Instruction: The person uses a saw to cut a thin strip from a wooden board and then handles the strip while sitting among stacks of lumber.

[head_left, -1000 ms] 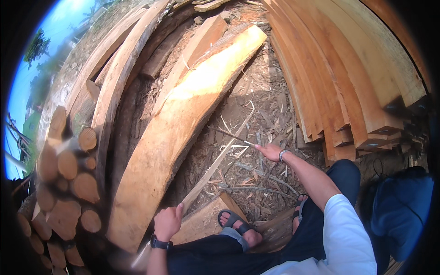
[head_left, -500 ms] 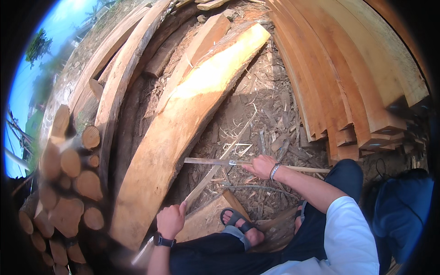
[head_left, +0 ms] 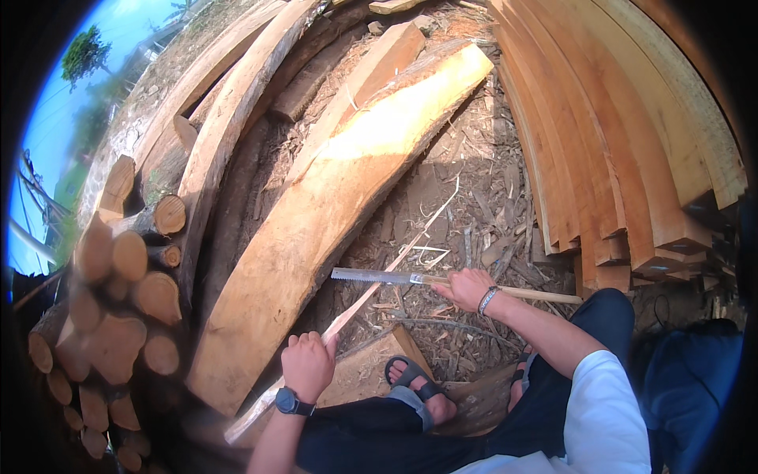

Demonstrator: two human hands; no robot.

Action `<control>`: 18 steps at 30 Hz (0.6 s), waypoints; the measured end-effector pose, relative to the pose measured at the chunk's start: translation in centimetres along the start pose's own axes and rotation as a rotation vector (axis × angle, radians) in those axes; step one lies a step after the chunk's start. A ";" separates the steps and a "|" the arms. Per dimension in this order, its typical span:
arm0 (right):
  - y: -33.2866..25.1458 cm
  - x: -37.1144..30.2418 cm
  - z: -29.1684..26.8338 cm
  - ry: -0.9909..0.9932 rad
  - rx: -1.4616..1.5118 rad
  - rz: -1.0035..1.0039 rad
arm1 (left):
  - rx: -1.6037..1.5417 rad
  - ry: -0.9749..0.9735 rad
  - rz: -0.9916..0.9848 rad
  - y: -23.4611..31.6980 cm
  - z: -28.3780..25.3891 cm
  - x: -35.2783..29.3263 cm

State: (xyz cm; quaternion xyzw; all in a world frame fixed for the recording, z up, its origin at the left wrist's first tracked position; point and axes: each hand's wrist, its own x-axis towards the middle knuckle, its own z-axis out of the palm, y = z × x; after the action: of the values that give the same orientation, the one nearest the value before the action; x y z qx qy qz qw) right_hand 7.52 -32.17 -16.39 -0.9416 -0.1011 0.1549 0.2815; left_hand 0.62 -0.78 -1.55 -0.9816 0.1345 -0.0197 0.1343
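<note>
My left hand is closed round a thin, pale strip of wood, whose frayed far end slants up and away to the right. The strip's thicker near end sticks out behind that hand, by my thigh. In my right hand is a saw with a straight toothed metal blade and a long wooden handle. Its blade points left and lies across the strip, a little beyond my left hand. Whether the blade touches the strip, I cannot tell.
A long, broad plank runs from near left to far centre. Stacked beams line the right side, and cut logs are piled at left. My sandalled foot rests by a wood block; chips cover the ground.
My left hand has shifted up and right with its wrist turned, and the strip has moved with it. The saw's blade, smeared earlier, now shows sharply. The whole view has shifted slightly.
</note>
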 end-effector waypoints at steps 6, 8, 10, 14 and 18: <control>-2.4 -1.0 0.5 0.008 0.035 -0.067 | -0.019 0.042 -0.049 -0.1 0.3 0.2; -1.6 -0.5 -0.4 -0.019 -0.005 -0.078 | -0.008 0.043 -0.037 0.2 0.3 0.2; -2.0 -0.8 -0.6 0.010 -0.021 -0.079 | 0.000 0.051 -0.035 0.2 0.2 0.4; -3.0 -1.5 -0.1 0.030 -0.005 -0.089 | -0.002 0.045 -0.054 -0.1 0.4 0.2; -2.7 -1.5 -0.8 0.073 0.007 -0.075 | -0.015 0.007 -0.093 0.3 0.0 0.4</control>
State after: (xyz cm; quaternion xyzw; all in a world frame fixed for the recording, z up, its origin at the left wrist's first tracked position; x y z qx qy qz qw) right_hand 6.13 -30.74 -13.89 -0.9411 -0.1253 0.1103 0.2940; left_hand 0.95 -1.17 -1.62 -0.9877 0.0893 -0.0285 0.1254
